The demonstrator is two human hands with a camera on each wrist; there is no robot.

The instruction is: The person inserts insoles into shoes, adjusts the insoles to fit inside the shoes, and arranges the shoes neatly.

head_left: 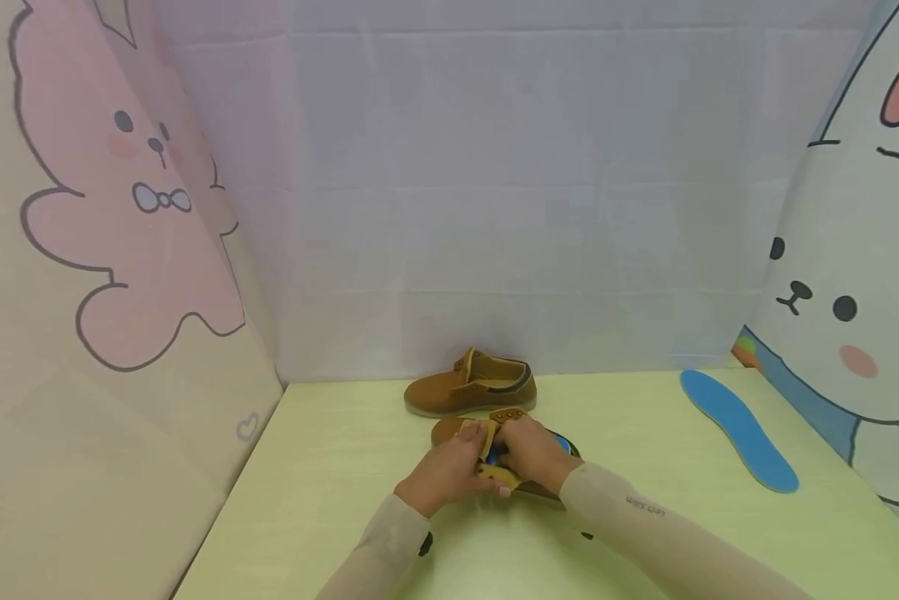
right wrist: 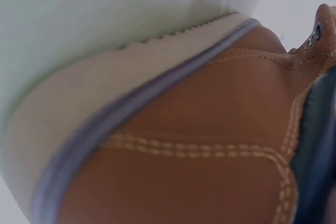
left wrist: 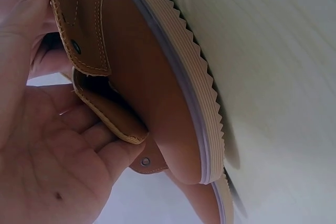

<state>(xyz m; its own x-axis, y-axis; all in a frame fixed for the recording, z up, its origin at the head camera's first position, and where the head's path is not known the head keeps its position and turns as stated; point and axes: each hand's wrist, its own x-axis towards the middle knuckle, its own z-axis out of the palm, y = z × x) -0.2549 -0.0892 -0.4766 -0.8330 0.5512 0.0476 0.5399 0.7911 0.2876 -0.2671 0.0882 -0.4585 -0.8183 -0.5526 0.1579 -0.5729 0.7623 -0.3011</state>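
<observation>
A brown shoe (head_left: 449,432) with its toe to the left stands on the table below both hands. My left hand (head_left: 449,471) holds the shoe open at the front; in the left wrist view its fingers lie behind the tongue (left wrist: 113,111), while the thumb is at the edge of the eyelet flap (left wrist: 86,35). My right hand (head_left: 531,450) reaches down into the shoe's opening, its fingertips hidden inside. A blue insole (head_left: 564,442) shows inside the shoe around the right hand. The right wrist view shows the stitched heel side (right wrist: 210,124).
A second brown shoe (head_left: 437,392) stands just behind, toe to the left. Another blue insole (head_left: 741,429) lies flat at the right of the pale table (head_left: 329,483). Behind the table is a white cloth wall (head_left: 524,183), with cartoon-printed walls at both sides.
</observation>
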